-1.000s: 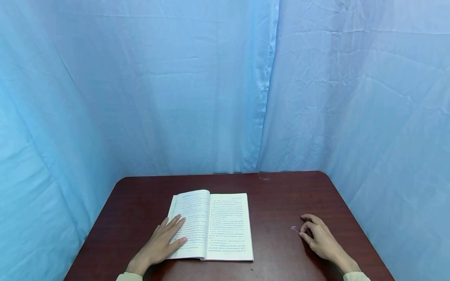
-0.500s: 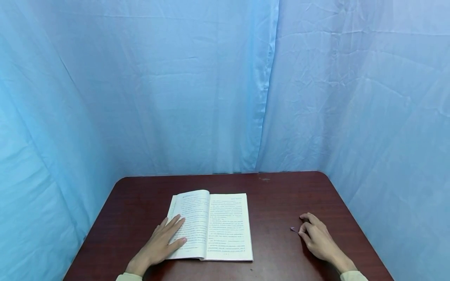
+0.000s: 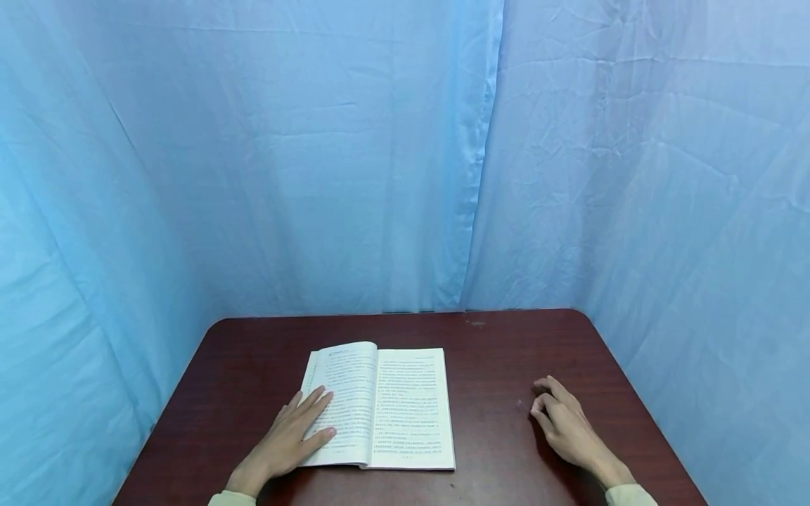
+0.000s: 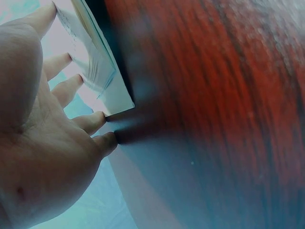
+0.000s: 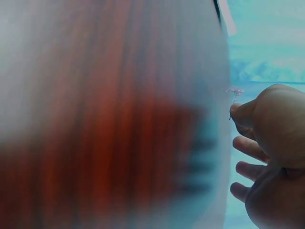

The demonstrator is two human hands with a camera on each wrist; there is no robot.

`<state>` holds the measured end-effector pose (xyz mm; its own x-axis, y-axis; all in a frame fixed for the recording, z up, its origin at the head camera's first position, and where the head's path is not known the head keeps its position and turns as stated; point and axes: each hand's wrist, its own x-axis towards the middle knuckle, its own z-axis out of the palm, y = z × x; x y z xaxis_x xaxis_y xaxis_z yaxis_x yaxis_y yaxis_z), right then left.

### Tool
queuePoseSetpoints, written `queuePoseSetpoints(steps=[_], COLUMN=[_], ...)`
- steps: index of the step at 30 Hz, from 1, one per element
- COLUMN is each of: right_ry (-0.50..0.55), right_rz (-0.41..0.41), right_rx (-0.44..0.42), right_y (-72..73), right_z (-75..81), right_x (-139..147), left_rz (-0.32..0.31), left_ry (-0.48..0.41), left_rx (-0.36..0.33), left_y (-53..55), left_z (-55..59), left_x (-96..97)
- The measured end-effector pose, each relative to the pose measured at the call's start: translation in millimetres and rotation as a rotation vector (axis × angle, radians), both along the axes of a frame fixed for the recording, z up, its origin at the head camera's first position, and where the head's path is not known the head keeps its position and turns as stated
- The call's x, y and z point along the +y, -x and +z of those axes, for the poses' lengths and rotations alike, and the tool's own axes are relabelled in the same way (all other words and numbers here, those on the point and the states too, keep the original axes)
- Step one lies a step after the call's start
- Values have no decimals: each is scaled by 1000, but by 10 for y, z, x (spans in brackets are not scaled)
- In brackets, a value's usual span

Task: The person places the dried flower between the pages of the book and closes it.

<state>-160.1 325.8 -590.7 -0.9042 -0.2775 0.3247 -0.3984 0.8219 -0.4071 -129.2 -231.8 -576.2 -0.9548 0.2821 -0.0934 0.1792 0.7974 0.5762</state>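
Note:
An open book (image 3: 408, 407) with printed pages lies on the dark red wooden table. My left hand (image 3: 287, 436) rests on its left page with the fingers spread. In the left wrist view, the fingertips meet the pages along the book's outer edge. To the right of the book, my right hand (image 3: 566, 425) is over the table, its thumb and index finger pinching a tiny sprig of pale purple flowers (image 5: 235, 90). The stem shows just below the thumb tip in the right wrist view; in the head view the sprig is only a faint blur.
The table (image 3: 493, 351) has rounded far corners and a small pale scuff near its back edge. Light blue curtains (image 3: 354, 176) hang behind it and on both sides.
My right hand has shifted slightly left and away from me, carrying the flower sprig, which turned and now shows fainter. My left hand and the book have stayed put.

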Motion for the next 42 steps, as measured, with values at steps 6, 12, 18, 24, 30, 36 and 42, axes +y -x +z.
queuePoseSetpoints(steps=[6, 12, 18, 24, 30, 36, 42], right_ry=[34, 60, 75, 74, 79, 29, 1], right_rz=[30, 69, 121, 145, 195, 245, 250], right_rx=[11, 29, 51, 43, 44, 72, 33], right_y=[95, 182, 285, 385, 484, 566, 604], right_z=[66, 138, 187, 219, 178, 91, 68], right_x=[-177, -443, -814, -1206, -1523, -1768, -1947], left_rz=[-2, 2, 5, 9, 10, 10, 8], left_ry=[-2, 2, -1, -3, 0, -3, -13], left_rx=[3, 0, -3, -8, -8, -7, -12], left_y=[1, 9, 7, 7, 5, -2, -13], left_z=[-10, -20, -11, -8, 0, 16, 25], left_x=[-4, -4, 0, 1, -1, 2, 0])
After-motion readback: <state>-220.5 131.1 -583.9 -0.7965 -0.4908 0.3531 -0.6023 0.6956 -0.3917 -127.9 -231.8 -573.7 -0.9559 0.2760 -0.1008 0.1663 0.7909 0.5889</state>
